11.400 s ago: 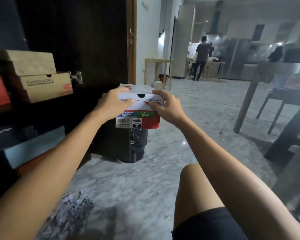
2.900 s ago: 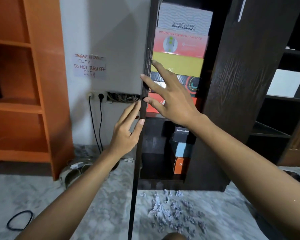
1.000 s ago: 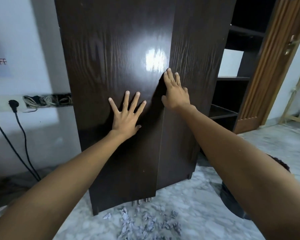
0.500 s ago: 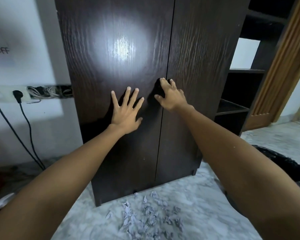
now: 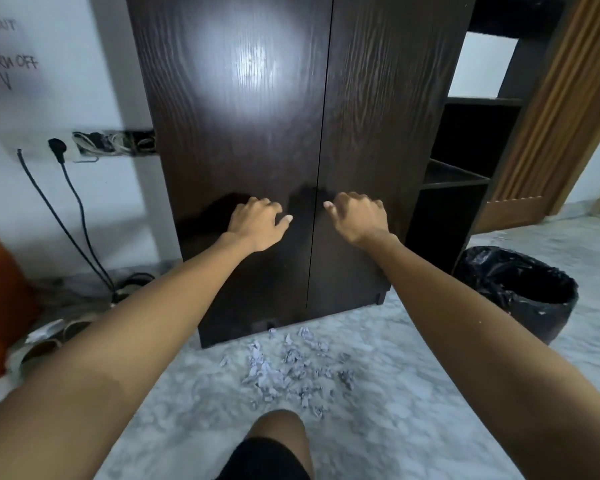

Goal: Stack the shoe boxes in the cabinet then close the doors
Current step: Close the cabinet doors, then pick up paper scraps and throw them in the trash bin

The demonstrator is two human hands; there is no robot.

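The dark wooden cabinet stands in front of me with its left door (image 5: 236, 116) and right door (image 5: 385, 98) both flush, only a thin seam between them. The shoe boxes are hidden behind the doors. My left hand (image 5: 257, 223) is low on the left door, fingers loosely curled, holding nothing. My right hand (image 5: 357, 216) is at the same height on the right door, just past the seam, also loosely curled and empty. I cannot tell whether the fingertips touch the wood.
Torn paper scraps (image 5: 284, 372) litter the marble floor at the cabinet's foot. A black-lined bin (image 5: 520, 292) stands at the right, beside open dark shelves (image 5: 465, 140). Cables (image 5: 66, 209) hang from wall sockets on the left, above sandals (image 5: 52, 337). My knee (image 5: 278, 431) is below.
Both hands slid down the doors and their flat, spread fingers curled loosely. The right door, slightly ajar a second ago, now lies flush with the left.
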